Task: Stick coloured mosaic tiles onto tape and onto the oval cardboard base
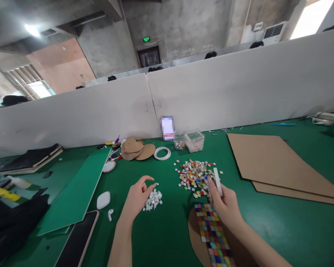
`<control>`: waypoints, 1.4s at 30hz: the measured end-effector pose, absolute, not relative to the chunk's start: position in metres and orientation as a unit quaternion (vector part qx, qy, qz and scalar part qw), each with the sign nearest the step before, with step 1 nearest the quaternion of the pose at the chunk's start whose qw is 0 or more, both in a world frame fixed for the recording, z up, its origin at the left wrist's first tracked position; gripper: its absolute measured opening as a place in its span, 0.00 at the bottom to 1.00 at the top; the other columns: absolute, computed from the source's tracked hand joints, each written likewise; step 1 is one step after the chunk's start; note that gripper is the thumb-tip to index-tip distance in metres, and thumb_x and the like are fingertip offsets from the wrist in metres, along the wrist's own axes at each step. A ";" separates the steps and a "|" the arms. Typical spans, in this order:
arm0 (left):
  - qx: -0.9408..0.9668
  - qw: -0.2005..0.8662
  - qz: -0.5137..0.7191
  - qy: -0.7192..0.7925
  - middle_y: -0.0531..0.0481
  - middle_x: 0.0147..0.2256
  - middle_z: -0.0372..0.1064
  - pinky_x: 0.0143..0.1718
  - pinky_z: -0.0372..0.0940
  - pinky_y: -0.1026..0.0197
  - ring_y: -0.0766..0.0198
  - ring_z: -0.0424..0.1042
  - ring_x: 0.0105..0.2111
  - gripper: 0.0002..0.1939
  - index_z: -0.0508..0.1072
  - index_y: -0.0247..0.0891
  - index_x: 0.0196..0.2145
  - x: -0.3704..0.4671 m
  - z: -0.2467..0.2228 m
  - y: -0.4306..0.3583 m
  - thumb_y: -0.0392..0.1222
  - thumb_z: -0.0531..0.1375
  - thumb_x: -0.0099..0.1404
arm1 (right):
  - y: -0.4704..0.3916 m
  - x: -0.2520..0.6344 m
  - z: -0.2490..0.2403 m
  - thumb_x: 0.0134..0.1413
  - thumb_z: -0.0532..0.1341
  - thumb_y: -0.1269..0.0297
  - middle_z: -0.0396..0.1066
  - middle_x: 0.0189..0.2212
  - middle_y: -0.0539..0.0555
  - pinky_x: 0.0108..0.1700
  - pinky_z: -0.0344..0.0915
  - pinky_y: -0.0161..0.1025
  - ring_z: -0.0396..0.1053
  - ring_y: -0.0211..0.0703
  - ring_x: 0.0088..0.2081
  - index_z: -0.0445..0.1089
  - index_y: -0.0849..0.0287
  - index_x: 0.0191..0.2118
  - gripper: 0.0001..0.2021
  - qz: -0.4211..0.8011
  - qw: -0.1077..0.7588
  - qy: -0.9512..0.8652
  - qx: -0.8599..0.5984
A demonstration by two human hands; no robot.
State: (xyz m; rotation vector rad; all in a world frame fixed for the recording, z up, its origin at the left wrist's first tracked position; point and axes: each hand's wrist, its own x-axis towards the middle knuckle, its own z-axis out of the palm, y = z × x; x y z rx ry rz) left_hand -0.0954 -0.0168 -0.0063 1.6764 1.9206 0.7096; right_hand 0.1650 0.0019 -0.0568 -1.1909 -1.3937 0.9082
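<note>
My left hand (141,192) is over a small heap of white tile chips (153,201), thumb and fingertips brought near each other, with a small white chip at the fingertips. My right hand (224,200) holds a flat white stick-like tool (217,181) pointing upward. It is just above a brown round board (195,237) that carries a strip of coloured mosaic tiles (211,231). Beyond the right hand lies a scattered pile of coloured tiles (195,176). The fingertips of the right hand are partly hidden.
Behind the tiles stand a clear box (195,141), a clear cup (179,141) and a lit phone (167,128). Brown boards (284,163) lie at right. A green board (78,193), dark phone (78,241) and earbud case (103,200) are at left.
</note>
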 end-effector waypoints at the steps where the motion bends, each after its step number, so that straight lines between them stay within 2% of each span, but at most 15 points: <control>1: 0.617 0.257 0.253 0.699 0.60 0.16 0.49 0.20 0.48 0.67 0.67 0.55 0.18 0.16 0.66 0.41 0.39 -0.095 -0.007 -0.017 0.54 0.51 0.59 | 0.002 0.165 -0.057 0.56 0.51 0.56 0.49 0.13 0.43 0.17 0.46 0.32 0.47 0.31 0.15 0.52 0.56 0.18 0.18 0.380 0.522 -0.581 -0.496; 6: 0.623 0.279 0.214 0.698 0.59 0.18 0.55 0.21 0.51 0.67 0.67 0.59 0.19 0.18 0.66 0.41 0.39 -0.094 -0.011 -0.017 0.55 0.52 0.57 | 0.002 0.166 -0.057 0.56 0.51 0.56 0.49 0.13 0.43 0.16 0.46 0.32 0.47 0.32 0.15 0.53 0.56 0.18 0.18 0.379 0.523 -0.583 -0.492; 11: 0.616 0.318 0.209 0.689 0.56 0.22 0.62 0.22 0.53 0.67 0.66 0.62 0.20 0.18 0.63 0.41 0.44 -0.095 -0.010 -0.019 0.51 0.43 0.64 | 0.000 0.166 -0.054 0.56 0.51 0.56 0.49 0.12 0.43 0.16 0.46 0.32 0.47 0.32 0.15 0.53 0.56 0.18 0.18 0.380 0.518 -0.586 -0.494; 13: 0.614 0.314 0.213 0.693 0.57 0.20 0.59 0.20 0.51 0.67 0.67 0.60 0.19 0.17 0.63 0.42 0.44 -0.095 -0.009 -0.019 0.49 0.42 0.64 | 0.000 0.166 -0.053 0.56 0.51 0.56 0.49 0.12 0.43 0.16 0.46 0.32 0.47 0.32 0.15 0.53 0.56 0.18 0.18 0.378 0.518 -0.586 -0.496; 18: 0.622 0.263 0.207 0.708 0.61 0.15 0.44 0.17 0.43 0.67 0.68 0.48 0.15 0.12 0.65 0.42 0.38 -0.092 -0.012 -0.017 0.46 0.46 0.62 | 0.000 0.166 -0.053 0.56 0.51 0.56 0.49 0.12 0.43 0.17 0.46 0.32 0.47 0.31 0.15 0.53 0.56 0.18 0.18 0.369 0.518 -0.584 -0.505; 21: 0.630 0.269 0.209 0.698 0.60 0.16 0.47 0.19 0.46 0.68 0.68 0.52 0.17 0.11 0.65 0.42 0.40 -0.092 -0.013 -0.017 0.44 0.48 0.61 | 0.000 0.165 -0.054 0.56 0.51 0.56 0.49 0.13 0.43 0.16 0.46 0.32 0.47 0.31 0.15 0.53 0.56 0.18 0.18 0.374 0.517 -0.582 -0.505; 26: 0.642 0.282 0.190 0.688 0.58 0.22 0.55 0.21 0.50 0.69 0.68 0.57 0.21 0.15 0.62 0.44 0.45 -0.094 -0.012 -0.019 0.42 0.50 0.59 | 0.001 0.165 -0.055 0.56 0.51 0.56 0.49 0.13 0.43 0.16 0.47 0.32 0.47 0.31 0.15 0.53 0.56 0.18 0.18 0.372 0.516 -0.582 -0.505; 29: 0.641 0.275 0.172 0.696 0.58 0.20 0.53 0.21 0.48 0.68 0.68 0.56 0.19 0.15 0.63 0.43 0.45 -0.096 -0.011 -0.020 0.43 0.49 0.60 | 0.001 0.166 -0.056 0.56 0.51 0.56 0.49 0.13 0.43 0.17 0.47 0.32 0.47 0.31 0.15 0.53 0.56 0.18 0.18 0.369 0.517 -0.586 -0.503; 34: 0.642 0.268 0.184 0.695 0.60 0.16 0.44 0.19 0.44 0.66 0.67 0.49 0.16 0.14 0.65 0.41 0.42 -0.094 -0.012 -0.019 0.43 0.44 0.63 | 0.001 0.166 -0.056 0.56 0.51 0.57 0.50 0.13 0.44 0.17 0.47 0.32 0.48 0.32 0.16 0.53 0.56 0.18 0.17 0.371 0.518 -0.589 -0.498; 38: 0.643 0.257 0.183 0.698 0.59 0.20 0.47 0.20 0.45 0.67 0.68 0.51 0.18 0.14 0.64 0.41 0.44 -0.092 -0.010 -0.019 0.40 0.48 0.60 | 0.001 0.167 -0.056 0.56 0.52 0.57 0.49 0.13 0.44 0.16 0.47 0.32 0.47 0.32 0.15 0.52 0.56 0.18 0.18 0.362 0.522 -0.588 -0.502; 40: 0.644 0.249 0.180 0.701 0.58 0.20 0.48 0.20 0.44 0.67 0.68 0.53 0.19 0.15 0.64 0.41 0.44 -0.091 -0.009 -0.019 0.43 0.50 0.59 | 0.000 0.167 -0.056 0.56 0.52 0.57 0.49 0.13 0.44 0.16 0.47 0.32 0.47 0.32 0.15 0.52 0.56 0.18 0.18 0.360 0.520 -0.589 -0.504; 42: 0.640 0.251 0.187 0.701 0.59 0.19 0.48 0.19 0.43 0.66 0.68 0.52 0.18 0.16 0.64 0.41 0.44 -0.091 -0.008 -0.019 0.48 0.47 0.62 | -0.001 0.167 -0.055 0.56 0.51 0.57 0.50 0.13 0.44 0.17 0.47 0.32 0.48 0.32 0.15 0.53 0.56 0.18 0.17 0.361 0.518 -0.590 -0.504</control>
